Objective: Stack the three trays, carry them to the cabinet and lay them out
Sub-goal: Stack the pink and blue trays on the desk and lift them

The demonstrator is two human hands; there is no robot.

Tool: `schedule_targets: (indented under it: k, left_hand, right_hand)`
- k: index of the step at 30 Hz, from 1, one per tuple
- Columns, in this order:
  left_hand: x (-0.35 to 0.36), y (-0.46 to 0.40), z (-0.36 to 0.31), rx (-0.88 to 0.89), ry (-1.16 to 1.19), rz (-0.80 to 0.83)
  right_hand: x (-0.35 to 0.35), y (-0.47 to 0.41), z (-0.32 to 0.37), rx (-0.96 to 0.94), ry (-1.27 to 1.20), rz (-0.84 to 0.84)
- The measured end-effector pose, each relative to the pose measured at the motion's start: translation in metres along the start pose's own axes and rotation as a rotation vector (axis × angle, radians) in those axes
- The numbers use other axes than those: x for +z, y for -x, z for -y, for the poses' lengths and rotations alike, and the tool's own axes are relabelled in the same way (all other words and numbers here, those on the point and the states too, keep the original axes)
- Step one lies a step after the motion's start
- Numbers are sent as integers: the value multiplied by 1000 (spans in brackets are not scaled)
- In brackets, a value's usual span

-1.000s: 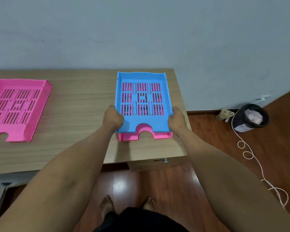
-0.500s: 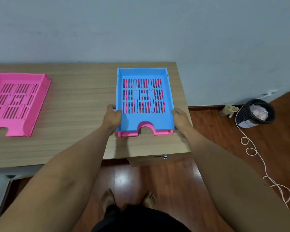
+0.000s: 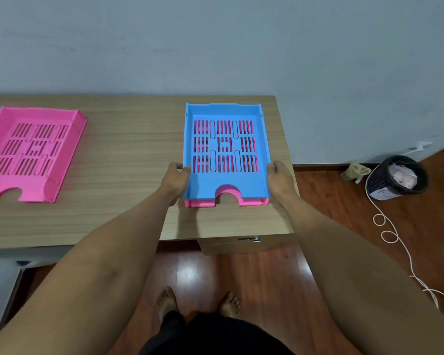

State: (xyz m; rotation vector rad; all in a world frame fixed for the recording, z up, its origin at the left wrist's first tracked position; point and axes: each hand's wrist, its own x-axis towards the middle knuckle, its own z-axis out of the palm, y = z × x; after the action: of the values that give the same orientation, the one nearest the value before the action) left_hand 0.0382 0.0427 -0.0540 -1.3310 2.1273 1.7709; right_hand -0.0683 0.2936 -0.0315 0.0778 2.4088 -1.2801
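A blue slotted tray (image 3: 226, 184) sits nested on a pink tray (image 3: 203, 203) at the right end of the wooden desk (image 3: 128, 160). Only the pink tray's front lip and its colour through the slots show. My left hand (image 3: 176, 176) grips the stack's left side near the front. My right hand (image 3: 280, 176) grips its right side opposite. A second pink tray (image 3: 31, 152) lies alone at the desk's left end, far from both hands.
A grey wall stands right behind the desk. Under the desk's right end is a drawer unit (image 3: 244, 243). On the wooden floor at right are a black waste bin (image 3: 395, 178) and a loose white cord (image 3: 395, 242). My bare feet (image 3: 198, 301) are below.
The stacked trays and both hands have stayed on the desk's right end. The view has shifted slightly and the hands have slid a little along the stack's sides.
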Motion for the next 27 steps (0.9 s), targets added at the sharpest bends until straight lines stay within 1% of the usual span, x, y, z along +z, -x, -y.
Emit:
schedule_targets:
  k: [3, 5, 9, 13, 18, 25, 27]
  left_hand:
    - [-13, -1, -10, 58, -22, -99]
    - [-30, -2, -15, 72, -16, -157]
    - [-70, -1, -17, 102, -46, -217]
    - [-123, -2, -9, 153, -104, -285]
    - [-213, -3, 11, 160, -118, -311]
    - [-356, -15, 55, 184, -241, -307]
    - [-393, -19, 68, 179, -260, -292]
  right_hand:
    - [-1, 1, 20, -166, 131, -166]
    - [6, -4, 35, -250, 170, -213]
    - [37, -10, 65, -316, 190, -150]
    - [88, 16, 100, -359, 189, -40]
    - [178, 52, 138, -426, 206, 22]
    - [319, 110, 186, -402, 187, 41]
    - [353, 126, 197, -386, 166, 71]
